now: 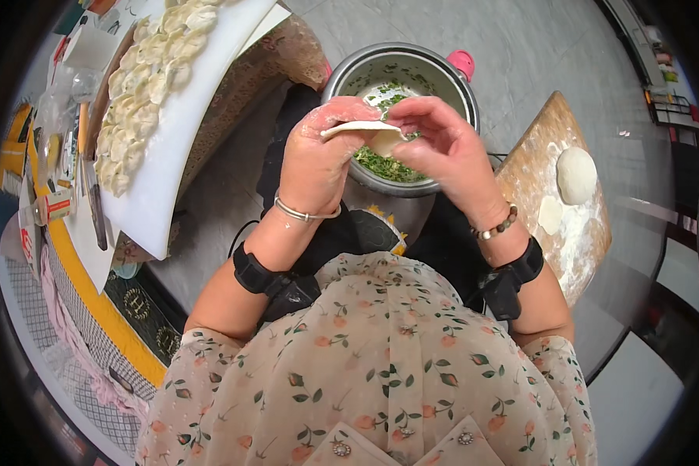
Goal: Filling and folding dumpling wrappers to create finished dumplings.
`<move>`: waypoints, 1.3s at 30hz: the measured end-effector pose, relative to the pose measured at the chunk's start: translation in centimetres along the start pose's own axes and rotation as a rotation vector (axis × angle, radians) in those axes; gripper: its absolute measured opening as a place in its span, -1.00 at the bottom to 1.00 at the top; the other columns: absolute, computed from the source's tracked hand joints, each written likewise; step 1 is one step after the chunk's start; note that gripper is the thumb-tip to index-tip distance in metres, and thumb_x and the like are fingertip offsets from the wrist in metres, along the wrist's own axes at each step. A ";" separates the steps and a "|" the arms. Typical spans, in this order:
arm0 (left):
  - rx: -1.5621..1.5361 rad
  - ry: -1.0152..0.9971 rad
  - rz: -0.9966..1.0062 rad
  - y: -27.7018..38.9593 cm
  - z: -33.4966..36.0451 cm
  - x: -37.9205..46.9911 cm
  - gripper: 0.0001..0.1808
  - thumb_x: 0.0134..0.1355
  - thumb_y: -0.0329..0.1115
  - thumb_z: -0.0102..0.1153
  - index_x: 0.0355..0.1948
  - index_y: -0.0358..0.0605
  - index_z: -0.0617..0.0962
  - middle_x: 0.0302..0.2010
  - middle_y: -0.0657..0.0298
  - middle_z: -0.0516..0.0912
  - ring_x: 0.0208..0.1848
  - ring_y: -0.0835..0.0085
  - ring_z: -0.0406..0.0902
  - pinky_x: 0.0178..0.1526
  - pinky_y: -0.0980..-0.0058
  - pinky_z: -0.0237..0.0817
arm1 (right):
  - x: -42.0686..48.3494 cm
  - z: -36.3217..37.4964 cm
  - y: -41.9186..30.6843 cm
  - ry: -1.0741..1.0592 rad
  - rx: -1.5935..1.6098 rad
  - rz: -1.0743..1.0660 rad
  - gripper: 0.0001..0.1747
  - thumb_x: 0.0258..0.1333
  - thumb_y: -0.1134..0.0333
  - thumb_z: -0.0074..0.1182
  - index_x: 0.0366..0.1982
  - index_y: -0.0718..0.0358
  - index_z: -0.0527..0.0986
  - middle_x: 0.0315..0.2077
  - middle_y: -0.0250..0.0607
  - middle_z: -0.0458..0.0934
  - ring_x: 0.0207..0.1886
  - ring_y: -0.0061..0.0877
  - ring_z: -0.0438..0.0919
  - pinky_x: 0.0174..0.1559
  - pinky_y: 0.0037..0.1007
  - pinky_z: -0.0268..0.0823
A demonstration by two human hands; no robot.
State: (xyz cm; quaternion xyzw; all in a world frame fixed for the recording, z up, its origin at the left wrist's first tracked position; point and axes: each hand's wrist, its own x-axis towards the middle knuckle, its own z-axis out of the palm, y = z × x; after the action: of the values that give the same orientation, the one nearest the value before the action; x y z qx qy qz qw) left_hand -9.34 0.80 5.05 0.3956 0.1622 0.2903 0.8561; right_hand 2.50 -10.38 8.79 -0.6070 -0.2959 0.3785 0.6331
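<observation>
Both of my hands hold one thin round dough wrapper [364, 126] above a metal pot [472, 110]. My left hand [324, 137] grips its left side between thumb and fingers, while my right hand [440, 137] pinches the right edge. Whether filling lies in the wrapper cannot be told. Chopped green filling [387, 166] covers part of the pot's bottom and clings to its inner wall. On a white board [195, 128] at the left lie rows of folded dumplings [145, 93]. A floured wooden board [536, 148] at the right bears a dough lump [576, 176] and another flat wrapper [550, 215].
Left of the white board, a dark-handled knife [98, 218], a glass jar [55, 205] and other items crowd the table. A pink shoe [462, 64] shows behind the pot. A yellow-edged patterned cover [108, 314] lies at the lower left.
</observation>
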 end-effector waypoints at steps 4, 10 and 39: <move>0.109 0.007 -0.013 0.0 0.2 0.0 -0.80 0.07 -0.67 0.03 -0.25 -0.31 0.54 -0.17 0.20 0.56 -0.13 0.50 0.50 -0.02 0.55 0.33 | -0.3 -0.6 -0.4 -0.032 -0.068 0.047 -0.89 0.09 0.48 0.11 -0.31 0.35 0.52 -0.42 -0.44 0.54 -0.37 -0.76 0.46 -0.27 -0.67 0.33; -0.308 -0.031 -0.270 -1.5 -0.1 0.6 -0.55 0.36 -0.20 -0.12 0.08 -0.40 0.32 0.05 -0.01 0.47 0.11 0.22 0.43 0.20 0.21 0.24 | 0.2 -2.2 -0.3 -0.068 -0.056 0.231 -0.80 0.14 0.33 0.10 -0.34 0.37 0.54 -0.50 -0.44 0.52 -0.46 -0.77 0.44 -0.37 -0.65 0.32; -0.427 0.047 -0.340 -2.8 -5.6 0.2 -0.57 0.21 -0.56 -0.10 0.14 -0.35 0.29 0.13 -0.10 0.38 0.24 0.05 0.29 0.30 0.09 0.11 | 5.5 -9.4 14.5 -0.097 -1.625 0.161 -0.79 -0.03 0.39 -0.03 -0.39 0.24 0.61 -0.35 0.02 0.61 -0.31 -0.16 0.60 -0.25 -0.22 0.45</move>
State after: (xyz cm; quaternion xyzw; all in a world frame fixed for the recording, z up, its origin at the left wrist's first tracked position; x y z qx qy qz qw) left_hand -11.05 2.73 -0.66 0.1662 0.1811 0.1789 0.9527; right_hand 11.57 -11.23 -6.88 -0.8788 -0.4604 0.1159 -0.0471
